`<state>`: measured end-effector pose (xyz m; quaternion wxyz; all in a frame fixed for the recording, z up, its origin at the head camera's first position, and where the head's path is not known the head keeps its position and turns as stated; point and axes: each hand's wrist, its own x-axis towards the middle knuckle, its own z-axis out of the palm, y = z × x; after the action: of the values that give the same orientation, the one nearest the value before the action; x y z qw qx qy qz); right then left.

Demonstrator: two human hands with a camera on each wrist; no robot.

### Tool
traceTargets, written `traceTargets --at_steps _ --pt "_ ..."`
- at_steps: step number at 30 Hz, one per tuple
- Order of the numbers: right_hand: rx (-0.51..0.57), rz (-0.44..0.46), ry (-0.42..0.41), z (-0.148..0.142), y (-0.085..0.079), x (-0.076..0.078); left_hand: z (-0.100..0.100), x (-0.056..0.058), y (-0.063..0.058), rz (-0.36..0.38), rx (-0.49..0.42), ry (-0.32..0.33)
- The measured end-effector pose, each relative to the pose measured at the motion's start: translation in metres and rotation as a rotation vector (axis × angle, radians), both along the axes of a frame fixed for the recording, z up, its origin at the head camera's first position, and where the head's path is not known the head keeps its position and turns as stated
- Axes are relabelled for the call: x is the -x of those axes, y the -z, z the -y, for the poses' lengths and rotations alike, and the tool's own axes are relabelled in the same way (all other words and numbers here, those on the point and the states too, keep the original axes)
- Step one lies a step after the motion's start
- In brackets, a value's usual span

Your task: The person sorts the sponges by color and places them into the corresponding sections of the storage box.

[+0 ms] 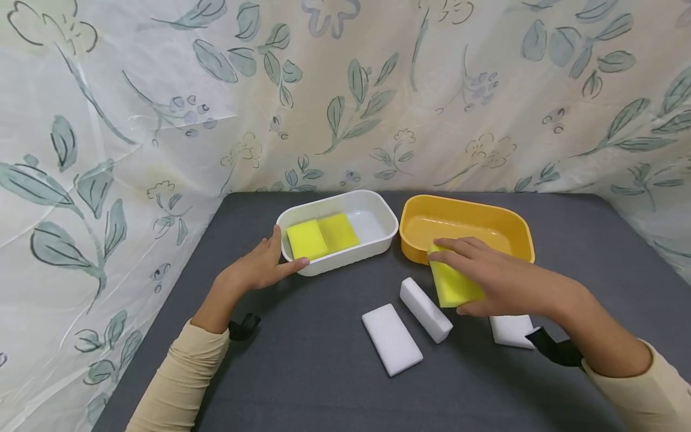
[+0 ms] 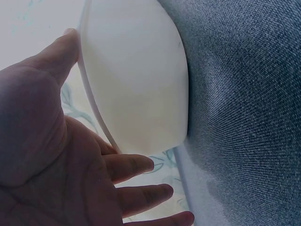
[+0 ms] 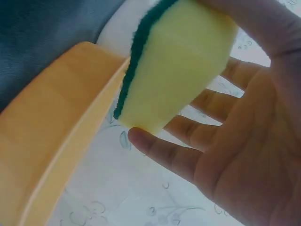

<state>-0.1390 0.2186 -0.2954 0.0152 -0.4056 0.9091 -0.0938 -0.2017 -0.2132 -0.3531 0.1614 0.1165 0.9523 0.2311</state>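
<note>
My right hand point(image 1: 488, 276) grips a yellow sponge point(image 1: 456, 285) between thumb and fingers, held up near the front side of an orange tub point(image 1: 464, 207). In the right wrist view the sponge point(image 3: 181, 66) shows a dark green scouring layer along one side. My left hand point(image 1: 263, 262) touches the left end of a white tub point(image 1: 356, 251), its thumb at the front rim and its fingers extended at the end wall. Two yellow sponges point(image 1: 308, 240) lie in the left part of the white tub. The left wrist view shows that tub's outer wall point(image 2: 136, 75) beside the spread fingers.
On the dark cloth-covered table point(image 1: 302, 360) lie a flat white block point(image 1: 392, 339) and a white block standing on its edge point(image 1: 426, 310). Another white block point(image 1: 511, 331) is partly hidden under my right hand. A floral curtain point(image 1: 345, 90) hangs behind the table.
</note>
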Motion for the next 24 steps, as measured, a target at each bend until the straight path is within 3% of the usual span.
traceTargets --at_steps 4,10,16,24 --pt "0.005 0.0 -0.005 0.011 -0.005 0.011 -0.001 0.001 0.0 0.006 0.001 0.0" --pt "-0.004 0.011 -0.08 0.032 -0.007 0.035 0.0 0.002 0.001 0.015 0.001 -0.007" --pt "-0.038 0.082 -0.108 0.055 -0.005 0.059 0.0 0.002 0.002 0.009 -0.008 0.001" --pt "-0.09 0.142 -0.109 0.078 -0.001 0.075 0.0 0.002 0.0 0.01 0.003 -0.001"
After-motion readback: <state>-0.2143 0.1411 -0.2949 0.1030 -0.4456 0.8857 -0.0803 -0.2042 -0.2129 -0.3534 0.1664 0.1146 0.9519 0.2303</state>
